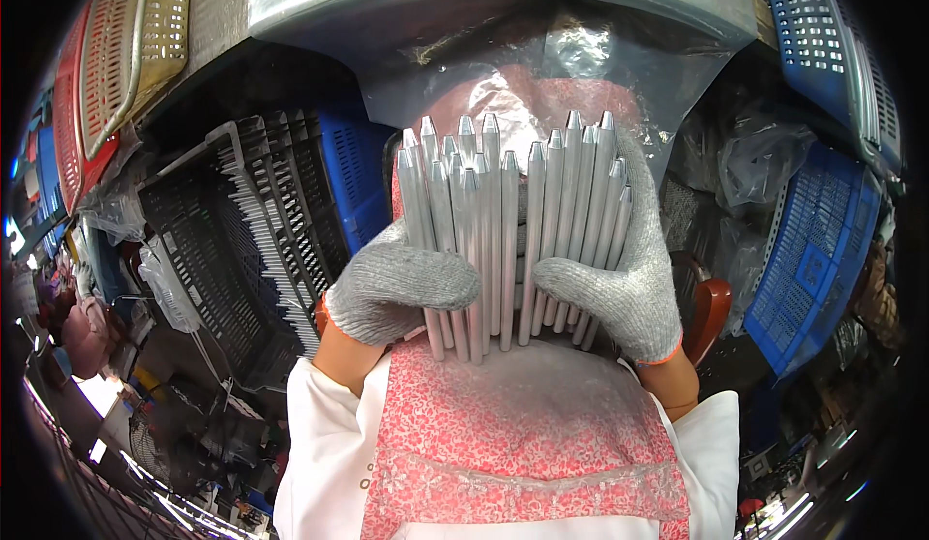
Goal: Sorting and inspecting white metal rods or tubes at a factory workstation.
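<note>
My left hand (402,284), in a grey knit glove, is closed round a bundle of silvery metal rods (468,221) with tapered tips pointing away from me. In a matching glove, my right hand (629,293) grips a second bundle of the same rods (571,221), its thumb laid across them. Both bundles stand side by side over my lap, with a narrow gap between them. Their tips sit at uneven heights. The lower ends reach down to my red floral apron (532,414), which is smudged grey. The fingers behind the rods are mostly hidden.
A plastic-covered work surface (503,13) spans the far side. On the left stand a black slatted crate (227,240) with rods in it and a blue crate (353,172). At right are another blue crate (808,259) and clear plastic bags (755,158). Baskets (121,46) stand at far left.
</note>
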### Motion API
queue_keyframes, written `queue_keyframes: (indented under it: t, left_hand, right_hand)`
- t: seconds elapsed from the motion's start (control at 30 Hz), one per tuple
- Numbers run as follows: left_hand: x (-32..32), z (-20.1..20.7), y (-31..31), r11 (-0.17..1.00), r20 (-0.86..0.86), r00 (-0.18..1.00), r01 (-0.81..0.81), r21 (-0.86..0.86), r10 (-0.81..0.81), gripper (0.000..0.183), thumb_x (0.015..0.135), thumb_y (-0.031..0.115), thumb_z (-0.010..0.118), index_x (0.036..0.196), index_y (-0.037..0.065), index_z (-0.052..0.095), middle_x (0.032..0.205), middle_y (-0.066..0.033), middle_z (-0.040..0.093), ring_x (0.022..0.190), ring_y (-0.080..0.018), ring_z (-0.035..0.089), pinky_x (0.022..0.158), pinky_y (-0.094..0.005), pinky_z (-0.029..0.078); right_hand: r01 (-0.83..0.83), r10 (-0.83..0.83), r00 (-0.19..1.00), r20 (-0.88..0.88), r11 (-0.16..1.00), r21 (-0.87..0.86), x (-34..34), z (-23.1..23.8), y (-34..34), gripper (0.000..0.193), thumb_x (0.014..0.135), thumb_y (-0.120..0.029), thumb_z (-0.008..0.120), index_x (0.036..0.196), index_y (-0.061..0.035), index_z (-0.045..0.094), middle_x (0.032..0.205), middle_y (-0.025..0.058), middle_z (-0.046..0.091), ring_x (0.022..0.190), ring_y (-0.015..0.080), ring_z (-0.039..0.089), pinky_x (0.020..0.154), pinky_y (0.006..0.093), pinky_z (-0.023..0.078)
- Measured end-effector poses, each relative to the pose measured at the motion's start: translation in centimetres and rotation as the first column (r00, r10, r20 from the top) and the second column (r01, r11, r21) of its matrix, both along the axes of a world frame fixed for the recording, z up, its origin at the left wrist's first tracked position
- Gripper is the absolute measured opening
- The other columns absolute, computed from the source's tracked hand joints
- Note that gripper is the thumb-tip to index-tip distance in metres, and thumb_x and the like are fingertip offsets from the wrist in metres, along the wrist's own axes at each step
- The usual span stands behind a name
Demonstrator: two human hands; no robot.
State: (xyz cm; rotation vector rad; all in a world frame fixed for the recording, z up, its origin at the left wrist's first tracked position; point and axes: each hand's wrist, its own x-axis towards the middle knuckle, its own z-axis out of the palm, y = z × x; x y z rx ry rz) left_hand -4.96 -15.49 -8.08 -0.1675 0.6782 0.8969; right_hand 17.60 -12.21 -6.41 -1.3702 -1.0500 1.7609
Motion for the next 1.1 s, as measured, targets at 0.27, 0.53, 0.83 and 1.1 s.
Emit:
queue_keyframes:
  t: [0.27, 0.53, 0.83, 1.1]
  left_hand:
    - [-0.1, 0.3, 0.5, 0.998, 0.080, 0.997, -0.002, -0.055, 0.006, 0.043, 0.086, 0.004, 0.055, 0.128, -0.001, 0.046, 0.106, -0.0154, 0.062, 0.086, -0.0209, 0.066, 0.074, -0.0309, 0.056]
    - [0.6, 0.7, 1.0, 0.971, -0.029, 0.991, 0.134, 0.199, -0.131, 0.036, 0.095, 0.013, 0.042, 0.129, -0.001, 0.046, 0.113, -0.0134, 0.061, 0.094, -0.0189, 0.064, 0.084, -0.0287, 0.053]
    - [0.0, 1.3, 1.5, 0.981, -0.179, 0.970, 0.179, 0.079, -0.163, 0.048, 0.079, 0.004, 0.061, 0.125, -0.002, 0.050, 0.105, -0.0138, 0.063, 0.088, -0.0200, 0.065, 0.077, -0.0302, 0.054]
    - [1.0, 2.8, 2.5, 0.982, -0.206, 0.960, 0.185, -0.042, -0.190, 0.059, 0.070, 0.003, 0.074, 0.125, -0.001, 0.050, 0.102, -0.0119, 0.063, 0.087, -0.0197, 0.064, 0.077, -0.0301, 0.052]
  right_hand:
    - [-0.024, 0.024, 1.000, 0.014, 1.000, -0.009, 0.3, 0.1, 0.0, 0.106, 0.066, -0.020, 0.083, 0.145, -0.0035, 0.013, 0.136, 0.0209, 0.040, 0.123, 0.0303, 0.046, 0.102, 0.0415, 0.039]
    - [-0.023, -0.003, 0.978, 0.207, 0.992, 0.123, -1.0, 0.3, 0.1, 0.117, 0.055, -0.017, 0.086, 0.146, -0.0074, 0.013, 0.134, 0.0184, 0.044, 0.121, 0.0301, 0.048, 0.103, 0.0415, 0.040]
    - [0.022, -0.023, 1.000, -0.008, 0.995, -0.096, 0.0, 0.1, 0.3, 0.100, 0.065, -0.019, 0.083, 0.142, -0.0007, 0.022, 0.134, 0.0179, 0.043, 0.119, 0.0259, 0.049, 0.100, 0.0381, 0.041]
    - [0.035, -0.058, 0.994, -0.089, 0.970, -0.241, 0.3, 0.6, 0.5, 0.094, 0.069, -0.015, 0.081, 0.142, 0.0008, 0.024, 0.130, 0.0149, 0.049, 0.116, 0.0213, 0.051, 0.099, 0.0338, 0.042]
